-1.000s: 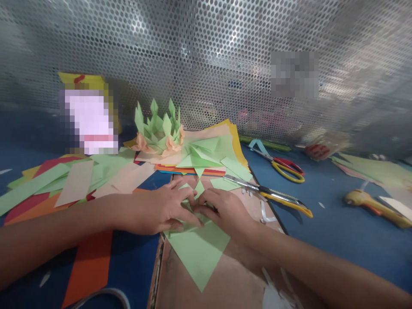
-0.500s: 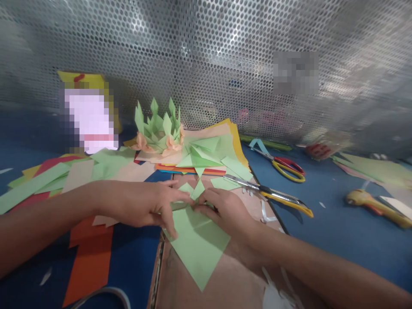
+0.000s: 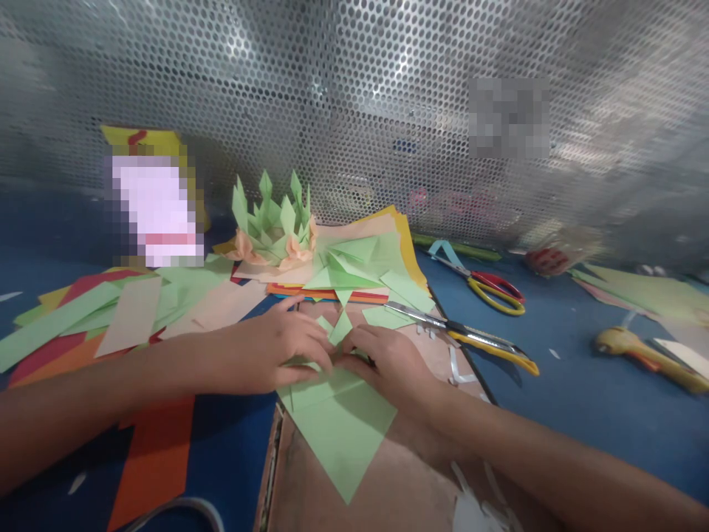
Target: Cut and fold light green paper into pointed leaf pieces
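A light green sheet of paper (image 3: 343, 428) lies on the brown cardboard (image 3: 404, 480), one corner pointing toward me and its far part folded over. My left hand (image 3: 293, 343) is closed at the fold's left side, thumb and fingertips on the paper. Close beside it, my right hand (image 3: 388, 358) pinches the same fold, fingers curled and thumb underneath. My hands hide most of the folded edge. Just beyond them, a small green paper point (image 3: 342, 325) sticks out. A yellow-handled utility knife (image 3: 476, 338) rests to the right of my right hand.
Behind stands a green and peach folded paper flower (image 3: 271, 229), beside stacked coloured sheets (image 3: 377, 229). Scissors (image 3: 495, 290) and a yellow glue gun (image 3: 645, 356) lie at right. Paper strips (image 3: 83, 314) spread at left. A perforated metal panel (image 3: 332, 96) closes off the back.
My left hand's fingers, spread out over the sheet before, have drawn in and closed at the fold. A peach strip at left has shifted. My right hand stays nearly in place.
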Demonstrator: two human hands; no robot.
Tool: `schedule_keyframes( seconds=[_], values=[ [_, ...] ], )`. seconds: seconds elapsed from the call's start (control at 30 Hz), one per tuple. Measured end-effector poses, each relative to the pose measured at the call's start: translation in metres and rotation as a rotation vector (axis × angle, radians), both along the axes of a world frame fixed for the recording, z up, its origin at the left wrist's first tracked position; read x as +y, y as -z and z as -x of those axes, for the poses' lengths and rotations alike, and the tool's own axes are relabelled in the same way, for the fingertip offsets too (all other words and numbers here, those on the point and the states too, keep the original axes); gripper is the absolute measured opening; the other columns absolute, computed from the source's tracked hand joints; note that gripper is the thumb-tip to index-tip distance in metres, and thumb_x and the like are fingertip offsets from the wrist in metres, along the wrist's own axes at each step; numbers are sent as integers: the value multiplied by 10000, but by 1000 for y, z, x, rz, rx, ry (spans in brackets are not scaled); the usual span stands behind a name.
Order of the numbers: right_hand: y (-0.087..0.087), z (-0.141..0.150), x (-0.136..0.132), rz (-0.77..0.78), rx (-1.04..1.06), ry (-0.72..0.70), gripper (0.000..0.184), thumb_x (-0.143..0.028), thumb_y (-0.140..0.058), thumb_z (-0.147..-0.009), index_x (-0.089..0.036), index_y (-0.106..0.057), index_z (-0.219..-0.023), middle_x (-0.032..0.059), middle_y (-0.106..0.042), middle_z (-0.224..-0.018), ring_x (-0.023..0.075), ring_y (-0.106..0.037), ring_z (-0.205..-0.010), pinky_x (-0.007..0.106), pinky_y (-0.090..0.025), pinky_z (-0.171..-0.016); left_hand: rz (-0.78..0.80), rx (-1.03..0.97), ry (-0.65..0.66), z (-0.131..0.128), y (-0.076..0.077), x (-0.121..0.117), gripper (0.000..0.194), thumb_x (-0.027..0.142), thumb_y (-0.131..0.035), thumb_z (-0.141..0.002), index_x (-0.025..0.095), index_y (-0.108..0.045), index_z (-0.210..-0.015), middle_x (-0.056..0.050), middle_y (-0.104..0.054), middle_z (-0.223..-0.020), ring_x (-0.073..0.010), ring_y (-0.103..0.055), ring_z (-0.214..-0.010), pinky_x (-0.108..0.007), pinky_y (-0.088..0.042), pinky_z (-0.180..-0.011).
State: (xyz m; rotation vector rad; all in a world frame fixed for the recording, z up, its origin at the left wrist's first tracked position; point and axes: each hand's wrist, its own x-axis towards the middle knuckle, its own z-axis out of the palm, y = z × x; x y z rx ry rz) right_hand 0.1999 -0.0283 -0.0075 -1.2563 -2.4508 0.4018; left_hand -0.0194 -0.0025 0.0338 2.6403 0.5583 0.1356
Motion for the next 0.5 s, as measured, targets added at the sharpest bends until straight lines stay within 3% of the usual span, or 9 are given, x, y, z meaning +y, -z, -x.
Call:
schedule_keyframes(
  seconds=[0.13,0.5],
  values=[
    [0,-1,0,-8,2,21,68,-257,-637,-829,-193,-625,-810,18,-669,-753,159,-622,-698,223,-390,-584,-107,4,-10,-4,7,-6,206,261,-649,-816,273,-656,-1021,-54,-611,-1102,-260,-538,-1062,-530,-170,-1049],
    [-1,-1,3,16,23,50,104,-238,-691,-782,-191,-598,-787,-6,-634,-700,135,-581,-633,211,-350,-563,-184,47,23,-5,9,-8,234,256,-612,-840,288,-648,-1069,-76,-563,-1093,-274,-526,-1036,-557,-205,-1009]
  ],
)
